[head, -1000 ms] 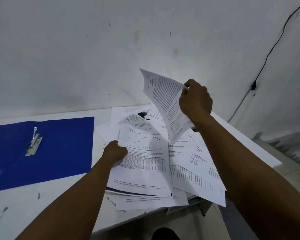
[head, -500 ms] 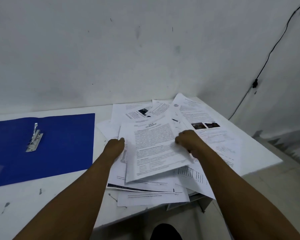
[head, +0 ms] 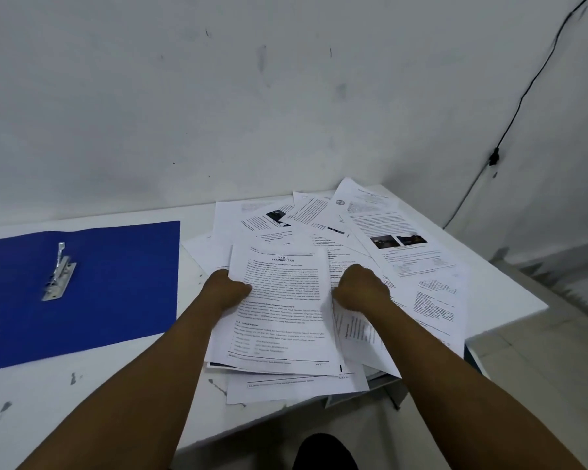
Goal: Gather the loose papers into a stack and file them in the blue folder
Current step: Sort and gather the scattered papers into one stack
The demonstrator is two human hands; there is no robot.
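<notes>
A small stack of printed papers [head: 282, 310] lies in the middle of the white table, a text page on top. My left hand [head: 226, 290] grips its left edge and my right hand [head: 360, 290] grips its right edge. More loose papers [head: 411, 252] are fanned out behind and to the right, some overhanging the table's near edge. The blue folder [head: 116, 283] lies open and flat at the left, with a metal clip [head: 59, 271] standing on it.
The white table [head: 510, 293] ends at a corner on the right, with floor beyond it. A bare wall stands right behind it, and a black cable [head: 523, 96] runs down the wall at the right. Dark scuff marks dot the table's near left.
My right hand brought the lifted sheet down onto the stack that my left hand held. Both hands now hold the stack by its side edges, and the top sheet lies squarer.
</notes>
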